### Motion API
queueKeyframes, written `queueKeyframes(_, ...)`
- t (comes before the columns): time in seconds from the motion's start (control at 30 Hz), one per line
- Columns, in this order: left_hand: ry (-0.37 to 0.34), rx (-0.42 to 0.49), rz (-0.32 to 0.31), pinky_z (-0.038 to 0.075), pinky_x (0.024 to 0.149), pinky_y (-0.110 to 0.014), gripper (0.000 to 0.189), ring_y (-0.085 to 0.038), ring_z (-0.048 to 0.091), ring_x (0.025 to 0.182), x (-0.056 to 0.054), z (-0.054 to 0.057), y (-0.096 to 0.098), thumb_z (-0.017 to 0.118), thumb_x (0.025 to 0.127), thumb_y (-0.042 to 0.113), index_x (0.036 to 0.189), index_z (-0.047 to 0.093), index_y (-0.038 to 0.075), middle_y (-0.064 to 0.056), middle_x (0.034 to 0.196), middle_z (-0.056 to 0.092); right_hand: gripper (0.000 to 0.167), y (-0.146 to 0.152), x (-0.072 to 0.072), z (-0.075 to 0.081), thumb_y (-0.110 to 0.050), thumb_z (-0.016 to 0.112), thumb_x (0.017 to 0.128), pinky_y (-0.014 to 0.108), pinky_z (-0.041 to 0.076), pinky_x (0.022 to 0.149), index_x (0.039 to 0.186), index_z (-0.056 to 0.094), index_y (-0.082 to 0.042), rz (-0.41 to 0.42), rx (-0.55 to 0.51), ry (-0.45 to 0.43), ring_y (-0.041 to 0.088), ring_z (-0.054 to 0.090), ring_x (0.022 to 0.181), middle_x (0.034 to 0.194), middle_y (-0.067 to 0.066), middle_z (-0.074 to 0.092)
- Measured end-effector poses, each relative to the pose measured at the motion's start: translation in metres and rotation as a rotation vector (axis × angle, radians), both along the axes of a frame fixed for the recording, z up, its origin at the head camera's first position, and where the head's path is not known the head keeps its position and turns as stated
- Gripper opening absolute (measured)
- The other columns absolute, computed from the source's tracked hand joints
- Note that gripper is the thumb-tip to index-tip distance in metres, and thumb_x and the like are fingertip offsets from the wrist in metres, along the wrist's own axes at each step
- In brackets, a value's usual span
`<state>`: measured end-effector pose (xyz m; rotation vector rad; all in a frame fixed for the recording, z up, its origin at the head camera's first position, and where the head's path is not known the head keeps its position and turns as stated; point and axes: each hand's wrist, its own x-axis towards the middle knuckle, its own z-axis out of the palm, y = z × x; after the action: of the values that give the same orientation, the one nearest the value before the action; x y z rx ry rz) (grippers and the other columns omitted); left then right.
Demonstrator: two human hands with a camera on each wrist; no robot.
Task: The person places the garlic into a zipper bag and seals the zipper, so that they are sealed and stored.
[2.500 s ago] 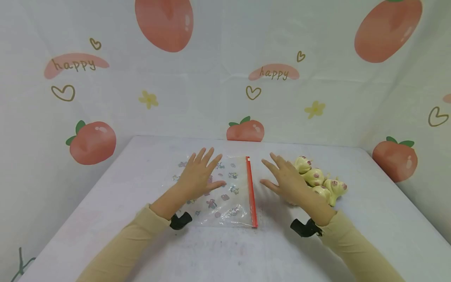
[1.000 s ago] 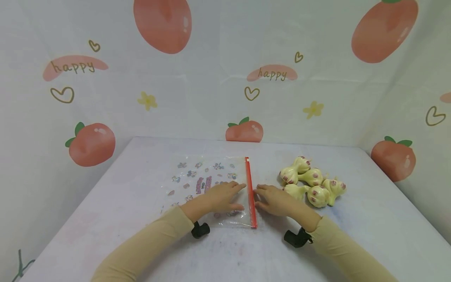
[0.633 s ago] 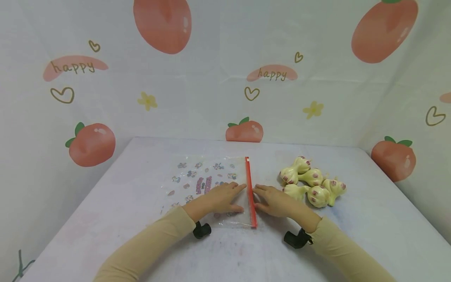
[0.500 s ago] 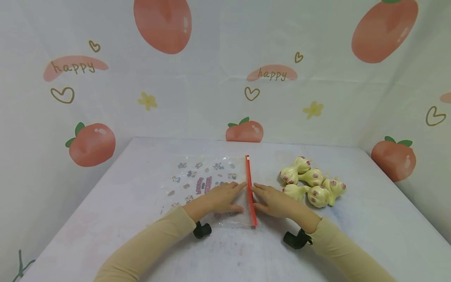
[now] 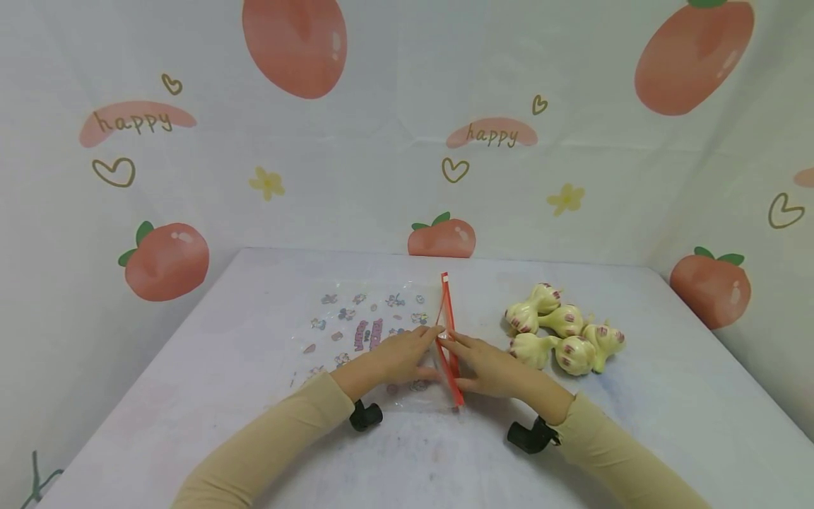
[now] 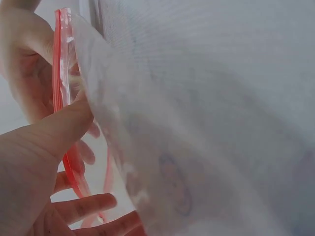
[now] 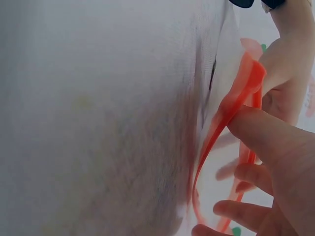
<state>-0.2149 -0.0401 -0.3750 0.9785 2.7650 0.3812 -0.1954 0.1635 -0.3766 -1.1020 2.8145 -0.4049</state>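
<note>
A clear zip bag [image 5: 346, 336] with small cartoon prints lies flat on the table, its red zip strip [image 5: 446, 300] toward the right. Along that strip a narrow gap shows between two red edges, and the strip stands raised. My left hand [image 5: 397, 359] lies over the bag and holds its mouth from the left, thumb against the film [image 6: 162, 142] in the left wrist view. From the right, my right hand [image 5: 492, 367] pinches the red edge [image 7: 231, 105], its thumb on it in the right wrist view. Several garlic bulbs [image 5: 566, 322] lie right of my right hand.
The pale table [image 5: 407, 459] meets a white backdrop [image 5: 356, 205] with printed tomatoes and hearts along its far edge. Black wrist cameras [image 5: 530, 437] hang under both wrists. A thin green cord [image 5: 38, 481] shows at the lower left.
Both hands came down from above the table to the bag's mouth. Lately the right fingers moved left over the red strip, which lifted and parted into two edges. The garlic bulbs stayed put.
</note>
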Motion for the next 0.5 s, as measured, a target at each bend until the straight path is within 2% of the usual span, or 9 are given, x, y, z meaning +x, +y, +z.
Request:
queueKeyframes(0.2,0.041,0.026,0.016,0.048,0.094,-0.043,0.064,-0.029,0.056,0.119,0.0008,0.0013,0.0,0.065,0.085,0.042,0.134,0.037,0.01,-0.011,0.142,0.045,0.059,-0.0007,0.0006,0.0002,-0.021,0.066,0.086,0.05,0.043,0.099,0.138,0.042,-0.003,0.011,0.008,0.008,0.039,0.049,0.124,0.141,0.025,0.042)
queueKeyframes(0.37,0.157,0.013,0.006,0.053,0.079,-0.038,0.057,-0.025,0.062,0.104,0.0019,0.0041,-0.0001,0.067,0.083,0.044,0.124,0.044,0.013,-0.007,0.13,0.055,0.054,-0.0013,-0.0011,0.0005,-0.022,0.064,0.088,0.051,0.042,0.099,0.135,0.045,-0.003,0.0,0.002,0.007,0.04,0.05,0.122,0.138,0.026,0.045)
queueKeyframes(0.5,0.249,0.05,-0.008,0.052,0.065,-0.03,0.048,-0.021,0.064,0.092,0.0013,0.0091,-0.0018,0.07,0.08,0.043,0.111,0.047,0.014,-0.004,0.122,0.06,0.054,-0.0004,-0.0037,-0.0014,-0.021,0.063,0.088,0.052,0.042,0.099,0.135,0.045,-0.003,-0.007,0.004,0.005,0.04,0.05,0.123,0.139,0.026,0.044)
